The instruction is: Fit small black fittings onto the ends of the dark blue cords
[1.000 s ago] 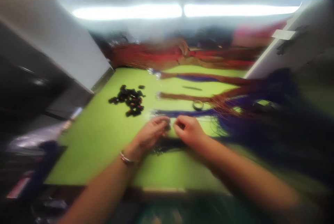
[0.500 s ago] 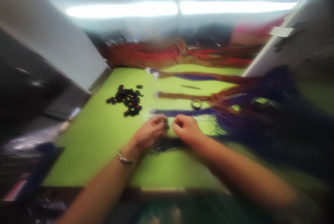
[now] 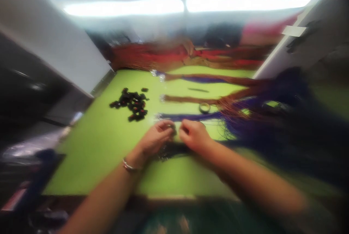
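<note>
My left hand (image 3: 158,136) is closed, with a small dark piece (image 3: 172,128) pinched at its fingertips. Just to the right, my right hand (image 3: 195,134) is curled shut, thumb against fingers; whatever it grips is hidden and blurred. The two hands are a small gap apart. Below them lies a bundle of dark wires (image 3: 177,150) with shiny tips at its left end. A purple wire bundle (image 3: 188,117) runs just beyond my fingers. To the left is a pile of small black connector-like parts (image 3: 132,102) with touches of red.
Brown wire bundles (image 3: 188,99) lie farther back on the green tabletop (image 3: 103,161). A roll of tape (image 3: 204,107) and a thin dark tool (image 3: 198,90) sit among them. At the far side, another person's hand (image 3: 188,47) rests over red wires (image 3: 141,55). Panels flank both sides.
The whole view has shifted very slightly. Both hands keep nearly the same place and grip, and the parts on the table have not moved.
</note>
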Motion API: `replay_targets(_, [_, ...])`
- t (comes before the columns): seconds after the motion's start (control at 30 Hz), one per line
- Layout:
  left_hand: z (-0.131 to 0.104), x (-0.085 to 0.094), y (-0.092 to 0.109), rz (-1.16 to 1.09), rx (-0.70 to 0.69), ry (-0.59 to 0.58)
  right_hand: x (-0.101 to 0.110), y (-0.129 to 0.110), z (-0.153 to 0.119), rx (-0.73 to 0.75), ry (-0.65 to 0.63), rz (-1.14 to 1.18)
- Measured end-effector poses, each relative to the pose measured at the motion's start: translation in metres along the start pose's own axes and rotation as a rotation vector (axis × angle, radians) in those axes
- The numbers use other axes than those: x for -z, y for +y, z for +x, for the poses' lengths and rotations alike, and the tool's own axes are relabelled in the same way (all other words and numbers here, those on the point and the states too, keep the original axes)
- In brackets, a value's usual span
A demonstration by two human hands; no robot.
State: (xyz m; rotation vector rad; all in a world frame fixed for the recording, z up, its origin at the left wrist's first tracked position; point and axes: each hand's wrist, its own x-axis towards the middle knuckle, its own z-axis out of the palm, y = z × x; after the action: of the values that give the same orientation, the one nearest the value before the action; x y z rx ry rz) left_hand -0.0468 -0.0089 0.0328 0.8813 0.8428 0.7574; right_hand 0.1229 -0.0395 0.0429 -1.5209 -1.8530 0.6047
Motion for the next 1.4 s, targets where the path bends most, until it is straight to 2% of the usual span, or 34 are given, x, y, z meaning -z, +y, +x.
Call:
replay_targets(0.13, [0.000,-0.001,-0.005,0.100,-0.059,0.008,-0.003,0.001,0.000,0.013,-0.038,-0.069])
replay_targets(0.3, [0.001,0.001,-0.010,0.172,-0.081,-0.042,-0.002,0.002,0.000,0.009,-0.087,-0.141])
replay_targets(0.47, [0.000,0.006,-0.008,0.249,-0.034,-0.150,0.025,0.004,0.016,0.042,-0.294,-0.076])
replay_targets(0.57, [0.001,0.009,-0.009,0.369,-0.029,-0.239,0.038,0.007,0.040,0.022,-0.226,-0.273])
replay_targets(0.63, [0.003,0.010,-0.010,0.426,-0.037,-0.262,0.037,0.009,0.057,-0.051,-0.208,-0.455])
replay_targets(0.7, [0.003,0.010,-0.011,0.453,-0.049,-0.254,0.031,0.013,0.071,-0.116,-0.263,-0.547])
replay_targets(0.87, [0.002,0.008,-0.010,0.461,-0.070,-0.247,0.017,0.027,0.086,-0.141,-0.356,-0.507])
replay_targets(0.97, [0.002,0.008,-0.009,0.455,-0.060,-0.246,0.017,0.034,0.088,-0.102,-0.328,-0.448])
replay_targets(1.1, [0.002,0.009,-0.009,0.433,-0.067,-0.236,0.021,0.032,0.082,-0.088,-0.165,-0.515])
replay_targets(1.23, [0.003,0.007,-0.010,0.423,-0.082,-0.235,0.024,0.018,0.076,-0.044,-0.142,-0.502])
replay_targets(1.4, [0.003,0.005,-0.011,0.381,-0.096,-0.242,0.014,-0.010,0.076,0.069,-0.125,-0.267])
